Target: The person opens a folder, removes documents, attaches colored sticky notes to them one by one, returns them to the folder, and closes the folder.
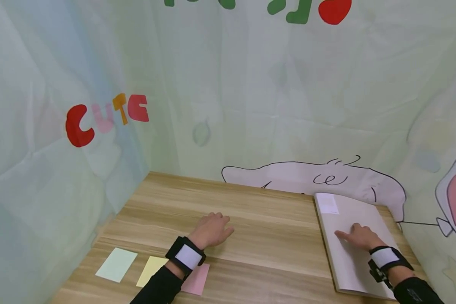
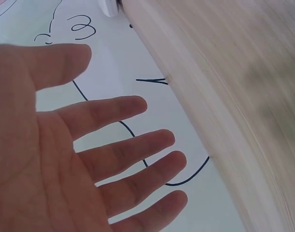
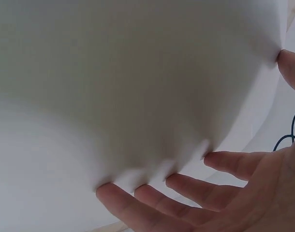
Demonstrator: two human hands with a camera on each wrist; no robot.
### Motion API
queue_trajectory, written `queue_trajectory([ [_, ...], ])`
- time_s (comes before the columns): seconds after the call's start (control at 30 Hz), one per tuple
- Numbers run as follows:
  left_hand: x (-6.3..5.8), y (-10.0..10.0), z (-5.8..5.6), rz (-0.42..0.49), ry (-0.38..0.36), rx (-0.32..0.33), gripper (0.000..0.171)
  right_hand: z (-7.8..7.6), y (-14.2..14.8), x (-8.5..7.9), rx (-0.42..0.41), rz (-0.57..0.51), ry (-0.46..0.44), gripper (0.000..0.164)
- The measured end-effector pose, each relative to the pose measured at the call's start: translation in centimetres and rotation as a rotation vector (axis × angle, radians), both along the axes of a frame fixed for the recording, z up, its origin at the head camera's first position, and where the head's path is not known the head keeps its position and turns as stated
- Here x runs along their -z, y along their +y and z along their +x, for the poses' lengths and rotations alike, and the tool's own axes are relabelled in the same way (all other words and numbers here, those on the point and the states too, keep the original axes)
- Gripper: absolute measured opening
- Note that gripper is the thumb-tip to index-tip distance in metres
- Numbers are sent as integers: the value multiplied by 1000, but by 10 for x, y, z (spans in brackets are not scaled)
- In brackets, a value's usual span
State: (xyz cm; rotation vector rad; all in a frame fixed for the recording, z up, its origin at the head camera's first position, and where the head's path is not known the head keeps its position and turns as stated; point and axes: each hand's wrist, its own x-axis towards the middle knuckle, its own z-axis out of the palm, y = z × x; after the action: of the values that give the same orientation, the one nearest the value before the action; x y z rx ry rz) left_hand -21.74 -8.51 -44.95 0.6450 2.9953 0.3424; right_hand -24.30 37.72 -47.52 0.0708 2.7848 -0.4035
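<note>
A thick white pad [image 1: 351, 270], which could be a closed book, lies on the right side of the wooden table [image 1: 266, 236]. A pale lavender paper square [image 1: 328, 204] sits at its upper left corner. My right hand [image 1: 360, 237] rests its spread fingertips on the pad, as the right wrist view also shows with the fingers [image 3: 186, 189] touching white paper. My left hand [image 1: 212, 231] hovers over the middle of the table, palm down and holding nothing. In the left wrist view its fingers [image 2: 123, 155] are spread and nearly straight.
Near the front left lie a pale green paper square [image 1: 116, 264], a yellow one [image 1: 150, 270] and a pink one [image 1: 196, 279]. My left forearm partly covers the yellow and pink ones. A printed fabric curtain [image 1: 251, 105] surrounds the table at the back and sides.
</note>
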Motion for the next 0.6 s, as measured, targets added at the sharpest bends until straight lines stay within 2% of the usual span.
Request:
queue_trajectory([
  [0.6,-2,3,2,37,-6,14,42,5,-26,2,-16,10,32,99],
])
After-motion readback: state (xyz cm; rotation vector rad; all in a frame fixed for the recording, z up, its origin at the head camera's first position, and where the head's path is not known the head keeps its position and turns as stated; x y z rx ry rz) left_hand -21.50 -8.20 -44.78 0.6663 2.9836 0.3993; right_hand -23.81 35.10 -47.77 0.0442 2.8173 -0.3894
